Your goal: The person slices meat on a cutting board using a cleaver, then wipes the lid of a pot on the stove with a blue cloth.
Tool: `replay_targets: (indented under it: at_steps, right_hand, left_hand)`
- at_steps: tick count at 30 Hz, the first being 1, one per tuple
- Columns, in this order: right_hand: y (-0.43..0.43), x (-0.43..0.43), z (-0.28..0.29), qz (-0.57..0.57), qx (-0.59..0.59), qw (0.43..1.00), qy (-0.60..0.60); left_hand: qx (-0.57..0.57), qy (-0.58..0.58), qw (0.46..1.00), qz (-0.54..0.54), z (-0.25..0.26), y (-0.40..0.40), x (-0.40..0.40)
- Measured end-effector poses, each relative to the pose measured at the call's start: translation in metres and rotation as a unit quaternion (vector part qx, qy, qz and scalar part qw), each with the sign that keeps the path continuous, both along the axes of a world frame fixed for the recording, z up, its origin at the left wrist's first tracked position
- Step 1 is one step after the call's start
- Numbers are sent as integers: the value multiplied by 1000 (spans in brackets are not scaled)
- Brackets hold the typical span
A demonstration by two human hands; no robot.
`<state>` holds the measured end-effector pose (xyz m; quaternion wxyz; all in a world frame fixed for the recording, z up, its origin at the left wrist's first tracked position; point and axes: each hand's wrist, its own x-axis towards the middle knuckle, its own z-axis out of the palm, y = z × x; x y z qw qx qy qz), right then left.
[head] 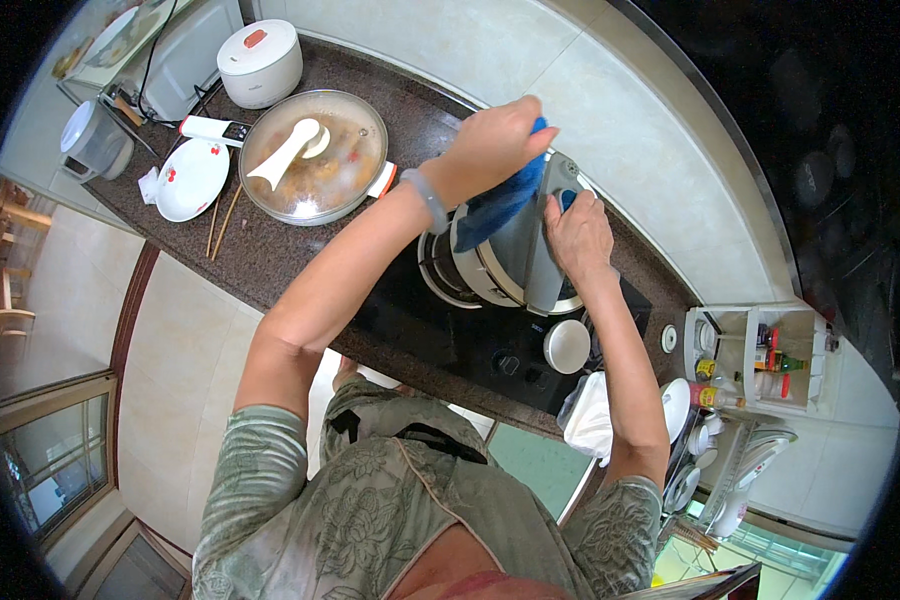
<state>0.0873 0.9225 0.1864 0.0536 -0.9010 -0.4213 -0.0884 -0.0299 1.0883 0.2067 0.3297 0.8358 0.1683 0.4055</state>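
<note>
With its fingers closed, my left hand (499,142) holds a blue cloth (504,202) that hangs over a grey flat panel-like part (551,240). My right hand (581,236) grips the far-right side of that grey part, and a bit of blue shows at its fingertips. Under the grey part is a round cream-coloured vessel (480,274), partly hidden, standing over a burner of the black glass gas hob (435,330). Near it on the hob sits a small white bowl (567,346).
Left on the speckled countertop (405,82) are a glass-lidded electric pan (311,172) with food, a white plate (193,180), chopsticks (223,225) and a white lidded pot (260,64). A white plastic bag (591,416) lies by the hob; a bottle shelf (787,360) stands right.
</note>
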Motion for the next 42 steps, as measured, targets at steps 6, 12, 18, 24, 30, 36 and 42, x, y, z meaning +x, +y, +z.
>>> replay_targets:
  at_steps: [6, 12, 18, 24, 30, 36, 42]
  right_hand:
    - [-2, 6, -1, -2, -8, 1000, 6]
    - [3, -3, 6, -5, -14, 1000, 20]
    - [2, 0, 3, -5, -29, 1000, 2]
    - [3, 1, 6, -18, -39, 999, 10]
    - [2, 0, 8, -13, -43, 999, 13]
    - [1, 0, 11, 14, -39, 999, 19]
    - [2, -1, 11, 7, -47, 999, 27]
  left_hand:
    - [-79, -58, 995, -16, 30, -1, 14]
    - [-33, 86, 990, 106, -67, 39, -13]
    - [-114, 138, 974, 141, -85, 9, -36]
    - [-100, 108, 981, 125, -92, 0, -29]
    - [30, 157, 968, 195, -57, -15, -37]
    - [-52, 225, 965, 121, -70, -4, -31]
    - [-147, 300, 941, 44, -67, 14, -25]
